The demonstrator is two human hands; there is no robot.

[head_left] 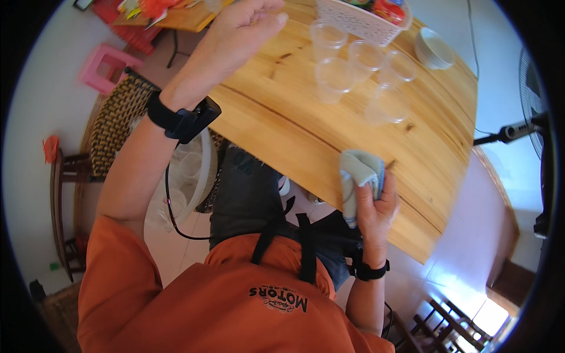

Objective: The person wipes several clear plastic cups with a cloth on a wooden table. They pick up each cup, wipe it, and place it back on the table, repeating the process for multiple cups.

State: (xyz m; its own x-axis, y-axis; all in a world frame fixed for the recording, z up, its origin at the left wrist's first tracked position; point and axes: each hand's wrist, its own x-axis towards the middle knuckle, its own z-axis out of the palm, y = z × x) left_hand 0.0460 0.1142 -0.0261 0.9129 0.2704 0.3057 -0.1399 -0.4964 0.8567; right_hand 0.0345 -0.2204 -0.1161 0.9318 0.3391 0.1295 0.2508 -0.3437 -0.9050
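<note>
A folded pale grey-green cloth (355, 172) hangs over the near edge of the wooden table (282, 112). My right hand (379, 215) pinches it between thumb and fingers. At the top of the view, my left hand (250, 22) reaches over the table's far left part, partly cut off by the frame. Its thumb is stretched out, and nothing shows in its grasp. Several clear plastic cups (334, 76) stand in a group to the right of my left hand, beyond the cloth.
A white woven basket (359, 22) with colourful packages and a stack of white bowls (434, 49) sit at the table's far right. Beside my left leg, a clear bag of cups (182, 176) rests on a woven chair. A pink stool (109, 67) and a fan (527, 123) stand around the table.
</note>
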